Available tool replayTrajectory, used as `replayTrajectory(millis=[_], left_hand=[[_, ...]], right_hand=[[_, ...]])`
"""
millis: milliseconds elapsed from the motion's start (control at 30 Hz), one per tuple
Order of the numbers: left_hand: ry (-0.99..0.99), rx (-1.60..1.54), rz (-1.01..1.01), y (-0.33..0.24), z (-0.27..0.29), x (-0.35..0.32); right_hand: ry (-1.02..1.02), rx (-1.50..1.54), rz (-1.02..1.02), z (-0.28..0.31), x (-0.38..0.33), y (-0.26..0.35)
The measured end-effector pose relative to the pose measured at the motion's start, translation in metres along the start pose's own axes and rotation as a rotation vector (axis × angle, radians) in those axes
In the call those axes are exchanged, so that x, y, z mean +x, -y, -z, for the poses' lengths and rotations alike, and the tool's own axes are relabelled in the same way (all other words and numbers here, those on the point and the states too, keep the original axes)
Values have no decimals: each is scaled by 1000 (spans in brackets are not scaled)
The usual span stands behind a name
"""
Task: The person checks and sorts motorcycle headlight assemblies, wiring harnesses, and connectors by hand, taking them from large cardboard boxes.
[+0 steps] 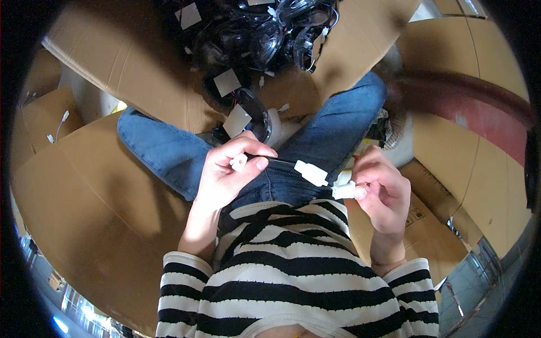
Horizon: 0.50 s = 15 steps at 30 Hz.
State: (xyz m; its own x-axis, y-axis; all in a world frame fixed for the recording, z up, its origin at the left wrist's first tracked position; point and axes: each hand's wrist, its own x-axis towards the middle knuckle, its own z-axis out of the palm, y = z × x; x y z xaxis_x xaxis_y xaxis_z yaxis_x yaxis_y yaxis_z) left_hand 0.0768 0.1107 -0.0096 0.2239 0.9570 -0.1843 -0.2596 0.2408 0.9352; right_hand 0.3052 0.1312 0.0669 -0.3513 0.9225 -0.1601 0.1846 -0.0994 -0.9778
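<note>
Striped sleeves at the bottom of the frame, your forearms coming up from them to centre. Your left hand point(225, 172) is closed in a pinch on a small white plug point(239, 162), thumb over it, with a thin black wire point(279, 160) running right from the grip. That wire ends in a white connector point(311, 173) hanging free between your hands, just left of the right one. Your right hand point(383, 188) is closed on a second white connector piece point(344, 190), fingertips pinching it, its open end facing left toward the free connector.

Status as I read it: the two connector halves are close but apart, not mated. Both are picked up and roughly lined up; joining looks like what's left.

Behind your hands, upper centre of the frame: a cardboard box point(141, 73) with a tangled pile of black parts point(253, 39) with wires and white paper tags point(227, 82). Some spill down toward your jeans-covered knees point(163, 152). More flattened cardboard lies left and right. One loose white lead point(59, 125) sits at far left.
</note>
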Motion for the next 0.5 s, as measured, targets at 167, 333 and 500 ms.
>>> replayTrajectory(millis=[167, 333, 500], left_hand=[[18, 53, -22, -1, -4, 2], [24, 52, -19, -4, 0, 7], [86, 290, 49, -30, -4, 24]], right_hand=[[-15, -11, -32, -3, 5, 0], [-83, -397, 75, -1, 13, -9], [-111, -103, -40, 2, 17, -17]])
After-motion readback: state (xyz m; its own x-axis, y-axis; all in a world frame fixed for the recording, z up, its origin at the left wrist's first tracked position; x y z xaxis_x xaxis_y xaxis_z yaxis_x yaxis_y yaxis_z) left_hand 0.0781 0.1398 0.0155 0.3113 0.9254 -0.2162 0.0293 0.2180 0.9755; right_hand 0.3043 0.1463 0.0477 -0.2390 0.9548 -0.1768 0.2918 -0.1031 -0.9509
